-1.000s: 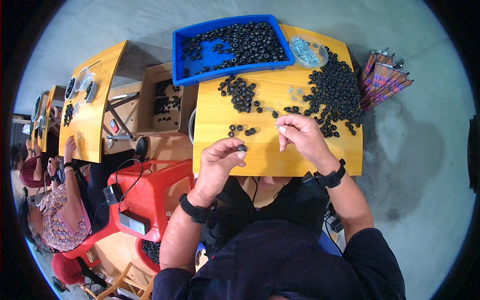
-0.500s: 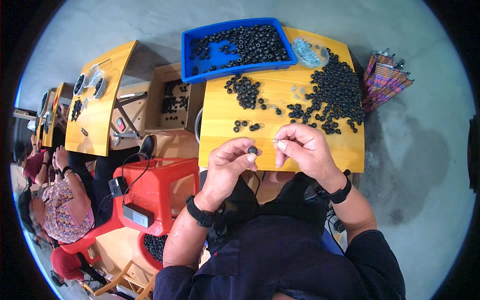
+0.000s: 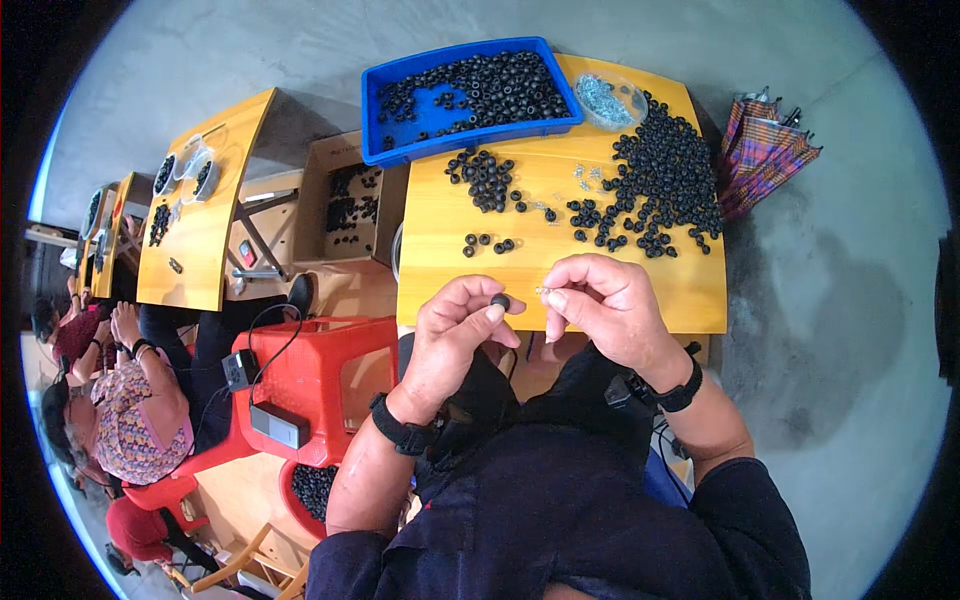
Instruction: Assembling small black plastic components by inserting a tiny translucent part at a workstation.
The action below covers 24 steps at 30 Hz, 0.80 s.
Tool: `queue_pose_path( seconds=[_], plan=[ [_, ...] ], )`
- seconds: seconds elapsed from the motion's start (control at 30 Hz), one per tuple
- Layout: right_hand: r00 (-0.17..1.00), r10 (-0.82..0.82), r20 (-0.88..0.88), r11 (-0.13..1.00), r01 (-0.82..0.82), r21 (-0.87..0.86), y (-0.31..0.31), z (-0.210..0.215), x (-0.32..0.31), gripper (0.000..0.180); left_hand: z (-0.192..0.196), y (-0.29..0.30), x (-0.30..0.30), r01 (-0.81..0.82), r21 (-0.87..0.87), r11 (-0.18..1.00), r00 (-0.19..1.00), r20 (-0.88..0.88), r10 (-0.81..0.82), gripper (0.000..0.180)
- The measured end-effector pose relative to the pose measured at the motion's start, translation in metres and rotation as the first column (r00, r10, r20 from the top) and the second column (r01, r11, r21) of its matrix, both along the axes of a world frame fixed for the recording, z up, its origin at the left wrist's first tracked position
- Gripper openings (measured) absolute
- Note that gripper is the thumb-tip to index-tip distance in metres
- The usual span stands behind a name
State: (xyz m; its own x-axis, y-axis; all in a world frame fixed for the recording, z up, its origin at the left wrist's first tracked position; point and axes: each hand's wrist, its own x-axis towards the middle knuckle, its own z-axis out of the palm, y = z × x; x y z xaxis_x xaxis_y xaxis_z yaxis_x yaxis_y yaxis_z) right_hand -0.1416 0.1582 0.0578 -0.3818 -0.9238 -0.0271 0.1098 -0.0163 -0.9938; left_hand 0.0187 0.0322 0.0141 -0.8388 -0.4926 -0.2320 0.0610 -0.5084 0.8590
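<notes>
1. We see the left hand (image 3: 455,330) raised over the near edge of the yellow table (image 3: 560,260), its fingers curled and its thumb and forefinger pinched on one small black ring (image 3: 499,300).
2. The right hand (image 3: 605,305) sits just beside it, fingers bunched, thumb and forefinger closed on a tiny pale metal piece (image 3: 541,291); we cannot tell its exact shape.
3. The ring and the metal piece are close together between the two hands, and we cannot tell whether they touch.
4. Both wrists carry a black band (image 3: 400,432).
5. On the table beyond the hands lies a little group of black rings (image 3: 487,243), with a denser cluster (image 3: 487,180) farther back.
6. A big heap of black rings (image 3: 660,185) spreads over the right part of the table.
7. A blue tray (image 3: 400,150) with more black rings stands at the far edge, a clear bowl (image 3: 610,100) of pale metal bits just to its right.
8. A folded plaid umbrella (image 3: 765,150) lies on the floor to the right of the table.
9. To the left we see a red plastic chair (image 3: 310,375), a cardboard box (image 3: 345,205) with rings, and another person (image 3: 135,420) seated at a second yellow table (image 3: 205,215).
</notes>
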Motion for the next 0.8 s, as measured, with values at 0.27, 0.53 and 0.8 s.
queue_pose_path(
  seconds=[0.27, 0.53, 0.8],
  plan=[
    [0.990, 0.023, -0.136, 1.000, -0.023, -0.001, 0.003, 0.002, 0.009, 0.007, 0.000, 0.007, 0.002, 0.028, 0.239, 0.971, 0.990, -0.144, 0.006, 0.021],
    [0.985, 0.009, -0.171, 1.000, -0.009, -0.001, 0.001, 0.008, 0.014, 0.006, -0.003, 0.008, 0.005, 0.006, 0.260, 0.966, 0.982, -0.183, 0.043, 0.019],
    [0.956, 0.004, -0.293, 1.000, -0.007, -0.011, -0.007, 0.009, 0.022, 0.004, -0.005, 0.013, 0.008, -0.056, 0.184, 0.981, 0.990, -0.117, 0.079, 0.016]
  ],
)
